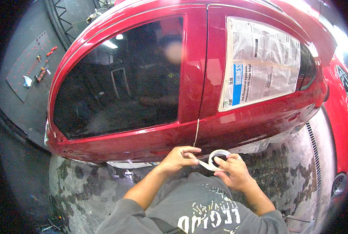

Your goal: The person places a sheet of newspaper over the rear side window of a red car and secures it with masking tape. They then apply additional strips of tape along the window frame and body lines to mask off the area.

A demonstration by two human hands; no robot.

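My right hand grips a roll of cream masking tape, fingers around its ring. Between thumb and fingers of my left hand is the pulled-out end of that tape, a short stretch running between both hands. Both hands are in front of my chest, close to the side of a red car. A thin pale tape strip lies along the lower door gap just beyond my left hand. Taped newspaper covers the rear window; the front window is uncovered, dark and reflective.
Another red car stands at the right. A drain grate crosses the stained concrete floor. On the left, a dark board carries small red items. More paper shows along the car's lower edge.
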